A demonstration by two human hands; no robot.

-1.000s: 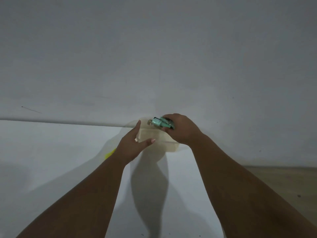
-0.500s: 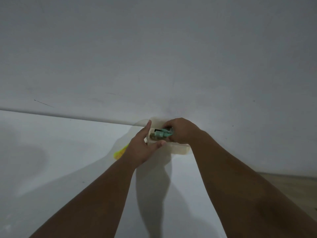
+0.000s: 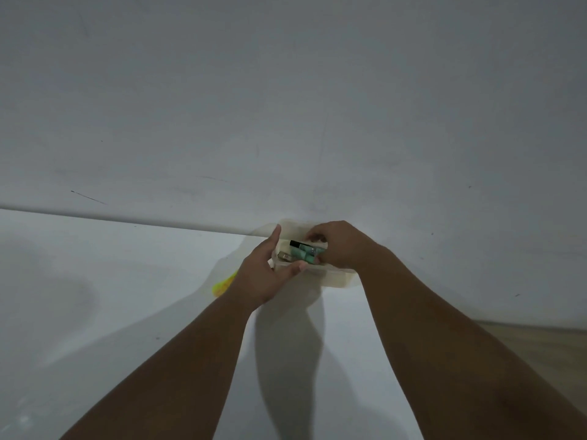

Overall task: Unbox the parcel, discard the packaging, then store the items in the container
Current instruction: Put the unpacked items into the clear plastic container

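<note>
- Head view: the translucent container (image 3: 336, 277) sat on the white table (image 3: 111, 281), at its far edge against the wall (image 3: 286, 106), much as it had half a second before.
- The left hand (image 3: 260, 274) gripped the container's left end, thumb on the near rim and fingers up the far side, as in the earlier frame.
- The right hand (image 3: 340, 246) had gone deeper into the container; fingers curled over the teal items (image 3: 306, 250), though whether they pinched them I could not tell.
- A black-capped teal tube, earlier half hidden, now lay exposed inside, with a small metallic piece (image 3: 285, 256) just left of it.
- A yellow object (image 3: 222, 285) lay on the table behind the left wrist.
</note>
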